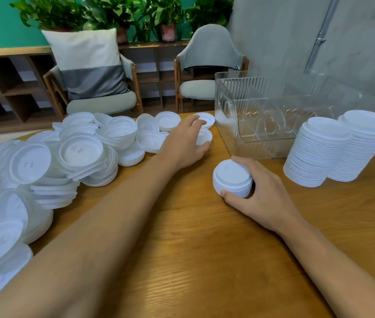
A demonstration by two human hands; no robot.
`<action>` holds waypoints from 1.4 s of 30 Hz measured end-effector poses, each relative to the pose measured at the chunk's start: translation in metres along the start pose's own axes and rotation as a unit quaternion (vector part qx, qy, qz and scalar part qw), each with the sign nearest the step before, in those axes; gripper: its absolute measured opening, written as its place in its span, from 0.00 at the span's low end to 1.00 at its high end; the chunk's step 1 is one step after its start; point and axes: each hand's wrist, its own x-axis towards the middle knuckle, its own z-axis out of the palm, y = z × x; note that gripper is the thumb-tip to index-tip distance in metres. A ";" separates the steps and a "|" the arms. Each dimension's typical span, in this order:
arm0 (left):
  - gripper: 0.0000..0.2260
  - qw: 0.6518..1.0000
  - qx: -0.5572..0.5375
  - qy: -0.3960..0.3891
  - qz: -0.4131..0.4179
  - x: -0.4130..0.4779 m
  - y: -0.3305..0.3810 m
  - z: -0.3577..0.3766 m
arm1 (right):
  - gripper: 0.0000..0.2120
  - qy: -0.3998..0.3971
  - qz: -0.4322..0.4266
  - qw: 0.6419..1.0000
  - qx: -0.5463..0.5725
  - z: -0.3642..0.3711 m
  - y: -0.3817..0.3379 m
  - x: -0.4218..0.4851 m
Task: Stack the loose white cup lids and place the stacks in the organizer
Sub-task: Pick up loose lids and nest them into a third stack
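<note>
Heaps of loose white lids [67, 157] crowd the left of the tabletop [193, 249], overlapping so much that their number and facing are hard to read; the nearest run off the frame. The left hand [183, 143] reaches to the heap's right fringe, fingers spread over a single lid [206, 136]; blur hides whether its grip is closed. The right hand [262, 193] keeps a closed grip round a short stack [231, 177] standing on the wood, probably steadying it for that lid. The clear organizer [262, 111] behind looks empty, its dividers faint. Two tall stacks [319, 152] stand just beside it, outside.
</note>
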 end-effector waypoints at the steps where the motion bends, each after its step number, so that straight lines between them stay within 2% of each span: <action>1: 0.31 1.000 0.008 -0.010 -0.003 0.011 0.000 0.002 | 0.38 0.001 -0.003 1.000 0.005 0.001 0.001 0.000; 5: 0.34 0.996 0.050 -0.079 -0.016 0.045 -0.001 0.011 | 0.37 0.002 -0.014 1.000 0.015 0.003 0.004 0.001; 9: 0.32 0.984 0.089 -0.150 -0.031 0.059 -0.004 0.016 | 0.37 -0.006 -0.017 1.000 0.019 0.003 0.005 0.002; 12: 0.31 0.982 0.108 -0.151 -0.022 0.049 -0.001 0.015 | 0.37 -0.005 -0.019 1.000 0.020 0.003 0.006 0.002; 18: 0.28 0.986 0.079 -0.145 -0.002 -0.001 0.010 -0.008 | 0.37 -0.013 -0.018 1.000 0.019 0.002 0.000 -0.001; 29: 0.27 0.986 0.027 -0.158 -0.041 -0.127 0.008 -0.065 | 0.37 -0.061 -0.052 0.997 0.009 0.002 -0.023 -0.016; 31: 0.28 0.988 -0.008 -0.141 -0.061 -0.144 -0.001 -0.073 | 0.37 -0.074 -0.062 0.995 0.014 0.010 -0.031 -0.019; 34: 0.28 0.987 -0.113 -0.061 -0.093 -0.160 -0.007 -0.081 | 0.37 -0.079 -0.069 0.994 0.024 0.022 -0.046 -0.016; 37: 0.29 0.979 -0.182 0.016 -0.090 -0.165 -0.007 -0.086 | 0.36 -0.092 -0.080 0.992 0.034 0.031 -0.055 -0.006; 42: 0.27 0.965 -0.240 0.086 -0.066 -0.166 -0.005 -0.085 | 0.36 -0.078 -0.088 0.992 0.051 0.040 -0.056 -0.003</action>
